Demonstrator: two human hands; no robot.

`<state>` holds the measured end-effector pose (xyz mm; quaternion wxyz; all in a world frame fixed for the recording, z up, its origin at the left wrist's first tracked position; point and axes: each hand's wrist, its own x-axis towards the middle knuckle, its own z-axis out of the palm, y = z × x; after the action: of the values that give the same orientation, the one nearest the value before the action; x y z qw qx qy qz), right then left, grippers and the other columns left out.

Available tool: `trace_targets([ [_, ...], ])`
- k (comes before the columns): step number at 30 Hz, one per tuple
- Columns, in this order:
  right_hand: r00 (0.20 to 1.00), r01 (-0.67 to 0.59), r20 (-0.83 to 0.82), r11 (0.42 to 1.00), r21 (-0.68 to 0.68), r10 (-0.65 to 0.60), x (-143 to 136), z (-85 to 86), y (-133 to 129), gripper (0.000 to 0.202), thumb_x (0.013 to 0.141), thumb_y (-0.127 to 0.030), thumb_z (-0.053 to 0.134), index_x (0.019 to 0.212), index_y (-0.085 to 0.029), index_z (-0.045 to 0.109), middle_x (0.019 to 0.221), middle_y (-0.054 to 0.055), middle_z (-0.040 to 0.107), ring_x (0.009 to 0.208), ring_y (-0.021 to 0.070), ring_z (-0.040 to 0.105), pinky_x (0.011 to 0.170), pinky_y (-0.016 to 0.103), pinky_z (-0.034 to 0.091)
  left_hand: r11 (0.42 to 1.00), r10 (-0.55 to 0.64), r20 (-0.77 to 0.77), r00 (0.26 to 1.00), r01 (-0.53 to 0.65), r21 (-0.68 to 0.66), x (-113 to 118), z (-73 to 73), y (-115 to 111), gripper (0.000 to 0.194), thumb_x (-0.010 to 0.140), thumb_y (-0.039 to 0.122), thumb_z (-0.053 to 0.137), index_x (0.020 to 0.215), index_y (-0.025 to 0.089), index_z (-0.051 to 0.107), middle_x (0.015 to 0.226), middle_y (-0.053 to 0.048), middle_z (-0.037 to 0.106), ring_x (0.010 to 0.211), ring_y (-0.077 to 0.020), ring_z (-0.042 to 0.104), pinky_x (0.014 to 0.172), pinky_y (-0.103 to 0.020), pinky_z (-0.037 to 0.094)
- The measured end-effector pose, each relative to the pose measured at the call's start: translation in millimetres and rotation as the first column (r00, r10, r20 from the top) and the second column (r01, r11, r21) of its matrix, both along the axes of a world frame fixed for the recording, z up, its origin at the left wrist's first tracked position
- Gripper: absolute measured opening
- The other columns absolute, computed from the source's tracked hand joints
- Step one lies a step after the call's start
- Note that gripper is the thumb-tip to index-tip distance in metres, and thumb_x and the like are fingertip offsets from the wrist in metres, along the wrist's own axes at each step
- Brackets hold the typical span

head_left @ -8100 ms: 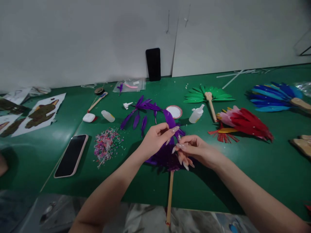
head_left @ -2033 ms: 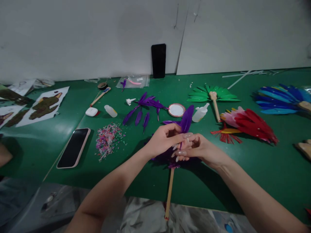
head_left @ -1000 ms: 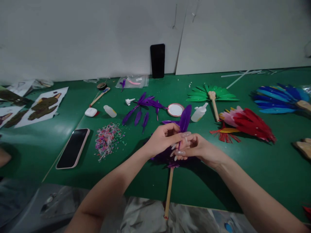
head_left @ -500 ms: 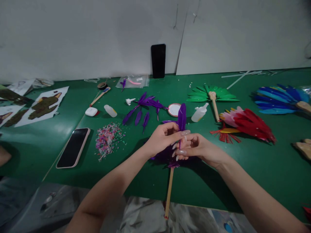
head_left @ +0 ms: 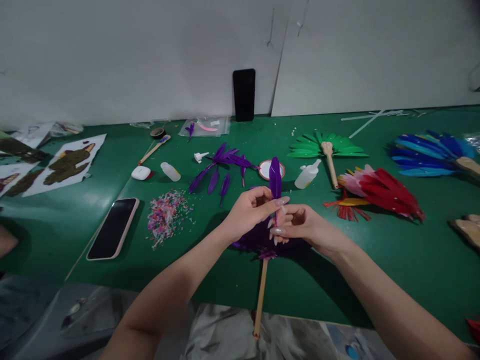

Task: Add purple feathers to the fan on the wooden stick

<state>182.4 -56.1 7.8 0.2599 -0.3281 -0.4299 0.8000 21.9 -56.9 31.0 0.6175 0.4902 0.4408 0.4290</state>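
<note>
I have both hands together over the near middle of the green felt-covered surface (head_left: 375, 270). My left hand (head_left: 250, 212) pinches a single upright purple feather (head_left: 275, 182) low on its shaft between thumb and forefinger, so its fingers are clenched on it. My right hand (head_left: 305, 227) meets it from the other side; its long-nailed fingers (head_left: 278, 231) curl in around the quill base, touching the same feather, and I read that as a grasp too.

Directly beneath my hands lies a half-built purple feather fan on a long wooden stick (head_left: 260, 295); the stick runs toward me and overhangs the near edge of the surface.

Farther back from my hands, toward the middle, lie a loose scatter of purple feathers (head_left: 219, 167), a small round white lid with a red rim (head_left: 265, 170) just behind the held feather, and a small translucent glue bottle (head_left: 307, 175). Toward the right edge are a green paper fan (head_left: 326, 145), a red and pink feather fan (head_left: 378, 190) and a blue feather fan (head_left: 431, 152). Left of my hands sit a pile of multicoloured confetti bits (head_left: 165, 215) and a black smartphone in a pink case (head_left: 113, 228). A dark phone (head_left: 243, 95) leans upright against the wall at the far edge.
</note>
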Motion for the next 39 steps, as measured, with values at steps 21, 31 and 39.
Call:
trace_targets([
  [21, 0.994, 0.068, -0.087, 0.998, 0.018, -0.066, -3, -5.6, -1, 0.022, 0.064, -0.019, 0.082, 0.080, -0.018, 0.067, 0.063, -0.001, 0.070, 0.050, 0.0075, 0.063, 0.048, 0.015, 0.049, 0.987, 0.155, 0.174, 0.972, -0.145, -0.070, -5, -6.6, 7, 0.030, 0.075, 0.035, 0.070, 0.063, 0.017, 0.049, 0.046, 0.010, 0.035, 0.040, -0.0032, 0.028, 0.043, -0.021, 0.020],
  [31, 0.997, -0.004, -0.081, 0.997, 0.079, 0.010, 6, -1.9, -3, 0.015, 0.070, -0.025, 0.077, 0.082, -0.017, 0.071, 0.059, 0.000, 0.067, 0.043, 0.0066, 0.055, 0.042, 0.016, 0.043, 0.975, 0.222, 0.144, 0.964, -0.220, -0.024, -13, -14.0, 14, 0.032, 0.080, 0.041, 0.063, 0.063, 0.017, 0.051, 0.044, 0.010, 0.031, 0.039, -0.0039, 0.027, 0.042, -0.021, 0.019],
  [39, 0.970, -0.215, 0.180, 0.925, 0.313, 0.165, -34, 61.1, -22, 0.018, 0.085, -0.033, 0.061, 0.096, -0.021, 0.069, 0.058, 0.000, 0.063, 0.040, 0.0089, 0.051, 0.039, 0.020, 0.041, 0.966, 0.251, 0.050, 0.967, -0.253, 0.045, -16, -11.5, 14, 0.032, 0.082, 0.040, 0.058, 0.061, 0.018, 0.047, 0.048, 0.008, 0.035, 0.043, -0.0057, 0.030, 0.044, -0.023, 0.022],
])
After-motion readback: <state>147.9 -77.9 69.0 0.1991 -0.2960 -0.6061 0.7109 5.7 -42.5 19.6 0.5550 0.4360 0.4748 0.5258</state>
